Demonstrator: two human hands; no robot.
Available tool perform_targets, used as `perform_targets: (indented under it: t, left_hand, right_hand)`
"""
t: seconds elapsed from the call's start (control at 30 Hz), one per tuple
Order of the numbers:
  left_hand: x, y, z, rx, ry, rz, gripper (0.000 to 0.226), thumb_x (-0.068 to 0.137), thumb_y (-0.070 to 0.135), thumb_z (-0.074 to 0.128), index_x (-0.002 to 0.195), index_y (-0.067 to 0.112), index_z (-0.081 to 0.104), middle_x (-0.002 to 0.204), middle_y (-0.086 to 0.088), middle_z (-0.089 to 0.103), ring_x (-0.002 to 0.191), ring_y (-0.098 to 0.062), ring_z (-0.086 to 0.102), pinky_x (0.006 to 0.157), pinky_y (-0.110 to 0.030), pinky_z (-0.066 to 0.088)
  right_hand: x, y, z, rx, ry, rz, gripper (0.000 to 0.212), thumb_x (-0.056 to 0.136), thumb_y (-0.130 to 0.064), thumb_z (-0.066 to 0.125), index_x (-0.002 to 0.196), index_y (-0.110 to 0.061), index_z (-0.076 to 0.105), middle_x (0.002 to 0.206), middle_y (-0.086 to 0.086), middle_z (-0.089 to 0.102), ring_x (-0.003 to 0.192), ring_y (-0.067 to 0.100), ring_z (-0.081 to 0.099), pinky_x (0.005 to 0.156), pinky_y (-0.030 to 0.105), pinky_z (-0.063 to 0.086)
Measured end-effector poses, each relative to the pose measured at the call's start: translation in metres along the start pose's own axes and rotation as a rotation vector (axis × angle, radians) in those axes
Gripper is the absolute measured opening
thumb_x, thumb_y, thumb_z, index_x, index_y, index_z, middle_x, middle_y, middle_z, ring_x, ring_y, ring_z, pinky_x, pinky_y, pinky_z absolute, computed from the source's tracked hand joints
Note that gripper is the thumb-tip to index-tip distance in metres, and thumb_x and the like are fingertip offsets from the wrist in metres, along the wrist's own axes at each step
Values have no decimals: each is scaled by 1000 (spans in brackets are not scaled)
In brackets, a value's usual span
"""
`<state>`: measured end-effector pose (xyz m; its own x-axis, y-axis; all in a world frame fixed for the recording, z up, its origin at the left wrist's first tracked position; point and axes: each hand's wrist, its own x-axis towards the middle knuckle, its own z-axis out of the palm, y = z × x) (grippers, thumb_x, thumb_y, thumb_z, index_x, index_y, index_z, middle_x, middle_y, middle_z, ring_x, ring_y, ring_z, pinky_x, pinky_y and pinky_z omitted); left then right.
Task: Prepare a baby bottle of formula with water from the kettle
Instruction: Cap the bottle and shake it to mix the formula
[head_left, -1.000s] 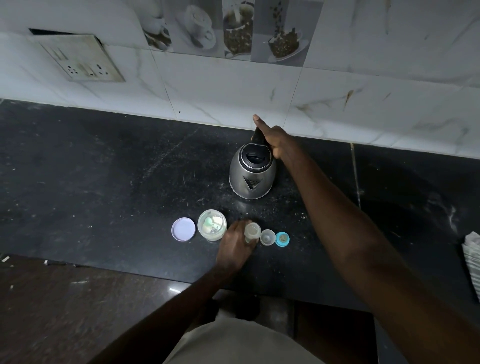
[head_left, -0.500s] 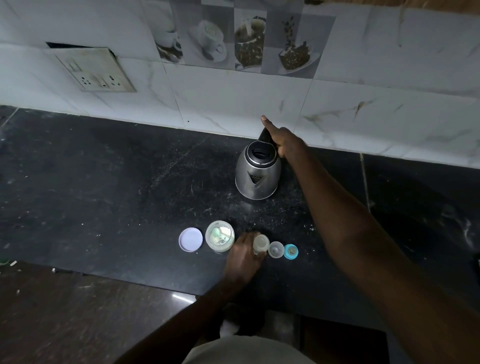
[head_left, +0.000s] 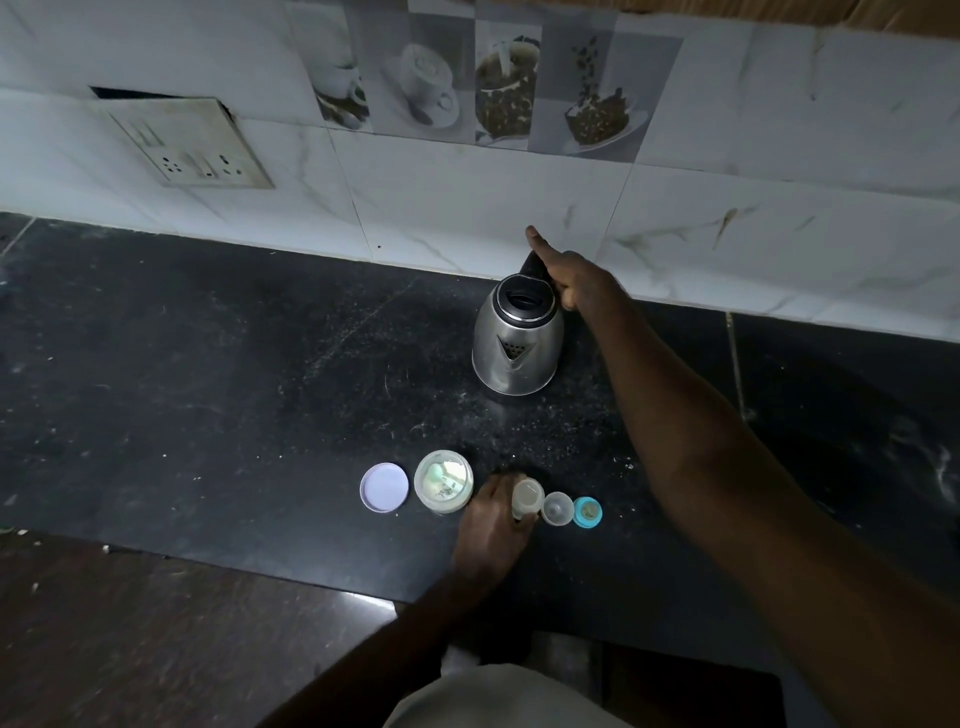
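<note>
A steel kettle with its lid open stands on the black counter near the wall. My right hand grips its black handle at the back, thumb pointing up. Near the front edge, my left hand holds a small clear baby bottle upright on the counter. To its left stands an open formula tub with a scoop inside. The tub's pale lid lies flat further left. A clear cap and a blue ring sit right of the bottle.
A white marble-tiled wall runs behind the counter, with a loose socket plate at the left. The counter's front edge drops to a dark brown floor at lower left.
Both hands keep their grips. The kettle still stands on the counter. Only the camera view has shifted a little.
</note>
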<state>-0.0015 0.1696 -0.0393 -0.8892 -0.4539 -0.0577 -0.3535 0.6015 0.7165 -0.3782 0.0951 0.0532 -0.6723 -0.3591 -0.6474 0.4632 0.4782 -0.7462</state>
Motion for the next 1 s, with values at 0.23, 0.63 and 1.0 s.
perform_targets:
  t: [0.23, 0.63, 1.0]
  left_hand:
    - [0, -2, 3, -23, 9, -5, 34, 90, 30, 68, 122, 26, 62, 118, 3, 65, 104, -14, 63, 86, -32, 52]
    - [-1, -3, 5, -79, 50, 51, 24, 91, 28, 70, 113, 23, 62, 106, 1, 66, 97, -19, 63, 83, -40, 51]
    - [1, -10, 6, -120, 18, 107, 40, 87, 25, 77, 124, 16, 64, 120, -1, 68, 111, -17, 62, 98, -32, 49]
  right_hand:
    - [-11, 11, -11, 22, -32, -28, 93, 80, -82, 63, 130, -5, 62, 121, 12, 72, 103, 25, 72, 100, 44, 57]
    - [-165, 223, -29, -625, 102, -291, 35, 92, -7, 62, 126, -10, 70, 127, 9, 71, 117, 23, 65, 101, 29, 47]
    - [-195, 323, 4, -1393, 45, -526, 34, 90, -18, 59, 124, -20, 61, 118, 5, 63, 114, 30, 62, 103, 46, 37]
